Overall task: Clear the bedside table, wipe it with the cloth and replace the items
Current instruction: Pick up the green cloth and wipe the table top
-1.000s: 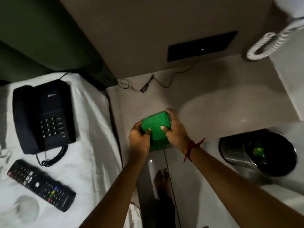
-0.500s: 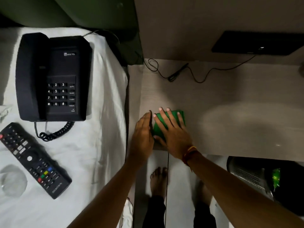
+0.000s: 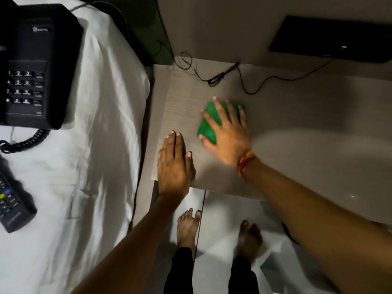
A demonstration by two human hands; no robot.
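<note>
The green cloth (image 3: 206, 125) lies folded on the pale wooden bedside table (image 3: 297, 124). My right hand (image 3: 228, 129) presses flat on the cloth with fingers spread, covering most of it. My left hand (image 3: 174, 164) rests flat on the table's front left corner, a little apart from the cloth, holding nothing. On the white bed sheet (image 3: 95, 166) to the left lie the black telephone (image 3: 31, 64) and the black remote control (image 3: 10, 204), partly cut off by the frame's edge.
A thin black cable (image 3: 222, 76) runs along the back of the table toward a dark wall panel (image 3: 331, 39). My bare feet (image 3: 188, 228) stand on the light floor below the table's front edge. The bed's edge borders the table on the left.
My right hand has slid the cloth toward the back right of the table. My left hand has let go of the cloth and now lies flat at the front left corner.
</note>
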